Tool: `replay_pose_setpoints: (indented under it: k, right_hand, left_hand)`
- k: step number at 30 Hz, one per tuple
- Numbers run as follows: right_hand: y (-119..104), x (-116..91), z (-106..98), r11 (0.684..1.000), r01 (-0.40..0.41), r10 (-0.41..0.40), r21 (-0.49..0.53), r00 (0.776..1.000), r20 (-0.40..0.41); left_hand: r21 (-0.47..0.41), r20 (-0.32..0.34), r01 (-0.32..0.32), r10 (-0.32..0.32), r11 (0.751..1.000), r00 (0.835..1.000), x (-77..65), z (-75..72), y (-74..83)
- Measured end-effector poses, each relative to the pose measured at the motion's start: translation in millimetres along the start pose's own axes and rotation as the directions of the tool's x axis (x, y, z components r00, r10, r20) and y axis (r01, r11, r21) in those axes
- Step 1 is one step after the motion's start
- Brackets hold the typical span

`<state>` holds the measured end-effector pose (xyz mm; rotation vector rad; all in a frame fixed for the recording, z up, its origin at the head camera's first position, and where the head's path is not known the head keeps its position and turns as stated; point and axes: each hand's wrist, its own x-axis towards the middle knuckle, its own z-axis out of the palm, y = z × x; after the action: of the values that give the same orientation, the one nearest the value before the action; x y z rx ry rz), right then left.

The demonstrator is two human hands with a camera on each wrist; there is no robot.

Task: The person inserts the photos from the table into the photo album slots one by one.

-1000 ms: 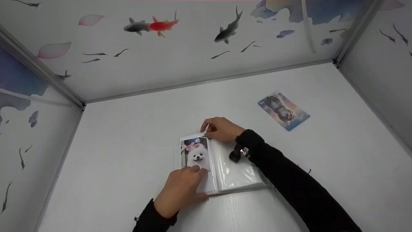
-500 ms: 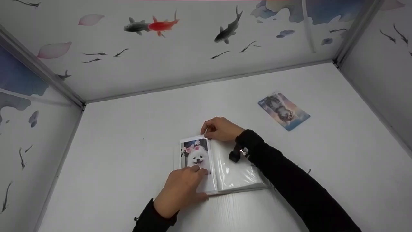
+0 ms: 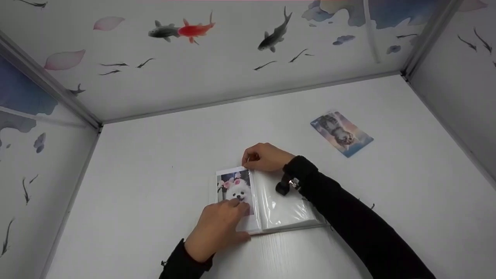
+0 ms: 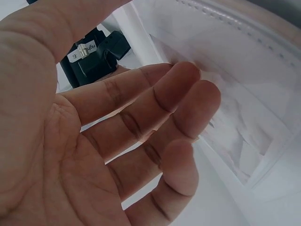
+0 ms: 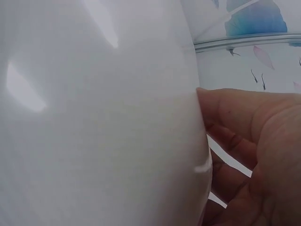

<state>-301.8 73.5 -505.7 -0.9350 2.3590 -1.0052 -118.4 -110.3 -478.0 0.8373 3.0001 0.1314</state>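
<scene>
White table (image 3: 155, 193), dog photo (image 3: 235, 186) slid lower

Right hand (image 5: 268, 141) pinching the edge of a glossy white sheet (image 5: 108, 132).
The sheet bulges toward the hand and fills the space left of its fingertips, with two bright reflections on it, one (image 5: 101, 23) higher than the fingers, the other (image 5: 23, 89) farther left, about level with the uppermost digit. That digit's tip meets the edge; the lower fingers bend beneath it, their tips hidden behind the sheet, with pale gaps between them. Above and beyond the hand, a grey rail (image 5: 235, 43) crosses white walling (image 5: 218, 77) printed with a blue patch (image 5: 256, 21), a pink petal (image 5: 264, 57) and thin dark tadpole shapes (image 5: 263, 81).
</scene>
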Motion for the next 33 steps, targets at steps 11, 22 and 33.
replay_pose_setpoints:
  k: [11, 22, 33]
  right_hand:
    - [-1.7, -1.9, -0.5, 1.000, 0.029, -0.029, 0.009, 0.999, 0.044]
    - [1.1, -1.2, 0.8, 0.999, 0.042, -0.041, -0.013, 0.998, 0.053]
    - [0.3, -15.8, -10.5, 1.000, 0.011, -0.011, 0.028, 1.000, 0.012]
  left_hand:
    - [0.019, -0.049, -0.020, 0.021, 1.000, 0.999, -1.6, -0.3, -0.2]
    - [0.034, -0.040, -0.024, 0.026, 0.999, 0.999, -0.4, -0.7, -0.4]
    - [-0.004, -0.032, -0.012, 0.012, 1.000, 0.999, -1.0, 1.2, -1.8]
